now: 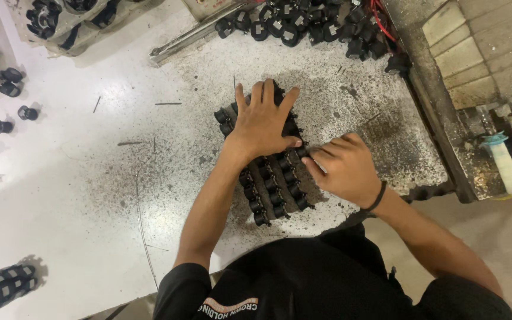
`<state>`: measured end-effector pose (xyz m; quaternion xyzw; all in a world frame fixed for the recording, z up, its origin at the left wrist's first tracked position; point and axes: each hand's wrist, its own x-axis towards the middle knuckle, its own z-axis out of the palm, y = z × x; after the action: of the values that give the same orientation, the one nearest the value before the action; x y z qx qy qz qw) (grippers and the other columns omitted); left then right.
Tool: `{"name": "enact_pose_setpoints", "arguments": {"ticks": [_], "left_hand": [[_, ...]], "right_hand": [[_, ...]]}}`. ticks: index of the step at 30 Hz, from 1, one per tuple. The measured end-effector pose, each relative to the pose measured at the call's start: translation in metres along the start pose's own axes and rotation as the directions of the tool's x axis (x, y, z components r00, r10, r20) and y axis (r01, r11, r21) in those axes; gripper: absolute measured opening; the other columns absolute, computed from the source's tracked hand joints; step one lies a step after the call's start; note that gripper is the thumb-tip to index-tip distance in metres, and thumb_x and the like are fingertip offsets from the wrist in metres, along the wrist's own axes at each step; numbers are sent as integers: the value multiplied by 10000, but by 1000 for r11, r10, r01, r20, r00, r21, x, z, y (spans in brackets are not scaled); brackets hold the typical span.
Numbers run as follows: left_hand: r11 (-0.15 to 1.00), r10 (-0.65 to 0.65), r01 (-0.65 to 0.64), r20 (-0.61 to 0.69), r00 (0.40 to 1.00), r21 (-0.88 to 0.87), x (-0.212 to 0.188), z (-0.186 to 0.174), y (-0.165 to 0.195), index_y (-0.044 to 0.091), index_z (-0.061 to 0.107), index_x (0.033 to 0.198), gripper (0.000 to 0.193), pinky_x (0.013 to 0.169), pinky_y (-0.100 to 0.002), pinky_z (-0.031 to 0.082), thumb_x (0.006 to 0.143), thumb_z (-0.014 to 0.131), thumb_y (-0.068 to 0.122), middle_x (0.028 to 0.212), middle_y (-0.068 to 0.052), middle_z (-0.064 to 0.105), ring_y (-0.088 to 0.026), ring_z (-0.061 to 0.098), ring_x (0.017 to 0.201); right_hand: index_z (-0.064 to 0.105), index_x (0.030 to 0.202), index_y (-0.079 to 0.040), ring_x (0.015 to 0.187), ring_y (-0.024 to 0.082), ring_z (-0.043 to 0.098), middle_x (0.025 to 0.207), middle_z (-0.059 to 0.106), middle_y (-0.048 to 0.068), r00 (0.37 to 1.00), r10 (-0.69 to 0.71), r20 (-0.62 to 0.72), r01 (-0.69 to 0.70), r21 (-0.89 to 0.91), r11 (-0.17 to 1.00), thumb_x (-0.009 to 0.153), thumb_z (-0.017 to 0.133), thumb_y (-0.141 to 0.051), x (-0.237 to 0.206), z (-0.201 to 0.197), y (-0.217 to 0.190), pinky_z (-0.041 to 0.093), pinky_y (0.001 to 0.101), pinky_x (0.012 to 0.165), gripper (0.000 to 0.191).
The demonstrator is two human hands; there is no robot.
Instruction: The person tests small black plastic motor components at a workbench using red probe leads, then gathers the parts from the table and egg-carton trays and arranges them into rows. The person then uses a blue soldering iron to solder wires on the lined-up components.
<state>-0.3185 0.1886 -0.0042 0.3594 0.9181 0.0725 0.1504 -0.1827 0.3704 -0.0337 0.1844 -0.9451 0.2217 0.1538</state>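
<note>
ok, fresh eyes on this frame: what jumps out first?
Two bare hands at the centre: the left hand is pressed flat on a block of small black parts packed in rows, while the right hand touches the block's right edge. It sits on a white table speckled with dark grit. A loose heap of similar black parts lies at the top.

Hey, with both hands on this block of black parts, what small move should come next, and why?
Probably nudge the right hand inward, squaring the block of black parts: the left hand lies flat on top, and the rows near the right fingertips look slightly uneven.
</note>
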Motion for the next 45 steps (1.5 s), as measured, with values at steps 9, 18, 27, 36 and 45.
{"name": "enact_pose_setpoints", "arguments": {"ticks": [9, 18, 27, 36, 45], "left_hand": [[1000, -15, 15, -8, 1000, -8, -1, -4, 0, 210, 332, 1548, 1103, 1105, -802, 119, 666, 859, 613, 1494, -327, 331, -496, 271, 1432], [996, 67, -86, -480, 874, -16, -57, 22, 27, 44, 570, 1342, 738, 1098, -631, 326, 763, 842, 413, 1371, -238, 545, -382, 489, 1288], [988, 48, -131, -663, 747, -77, -71, 58, 57, 104, 724, 920, 156, 904, -471, 435, 793, 805, 144, 1024, -16, 678, -238, 590, 1007], [981, 26, -145, -658, 753, -128, -71, 63, 56, 115, 722, 913, 134, 863, -438, 435, 801, 793, 104, 1016, 13, 688, -220, 587, 992], [978, 1, -131, -616, 788, -165, -72, 61, 55, 111, 735, 924, 118, 861, -433, 434, 814, 773, 101, 1017, 16, 691, -224, 584, 976]], "right_hand": [[753, 1187, -67, 1118, 285, 542, 1181, 579, 117, 992, 10, -128, -79, -548, 833, 859, 738, -115, 71, -3, 103, 422, 442, 916, 332], [714, 1072, -36, 1051, 340, 612, 1097, 566, 124, 974, 171, -147, -186, -95, 978, 953, 765, -39, 40, -7, 110, 522, 458, 894, 129], [718, 1203, -27, 934, 369, 664, 1109, 623, 174, 977, 209, 35, -209, -7, 978, 907, 733, -82, 47, -30, 90, 552, 446, 809, 302], [733, 1197, -22, 898, 268, 712, 1051, 695, 126, 998, 20, 62, 4, -370, 929, 907, 685, -49, -4, -39, 40, 579, 362, 787, 296], [725, 808, -51, 629, 282, 642, 743, 678, 81, 998, 57, -38, -54, 91, 994, 872, 769, -148, -35, -5, -25, 517, 393, 598, 124]]}}
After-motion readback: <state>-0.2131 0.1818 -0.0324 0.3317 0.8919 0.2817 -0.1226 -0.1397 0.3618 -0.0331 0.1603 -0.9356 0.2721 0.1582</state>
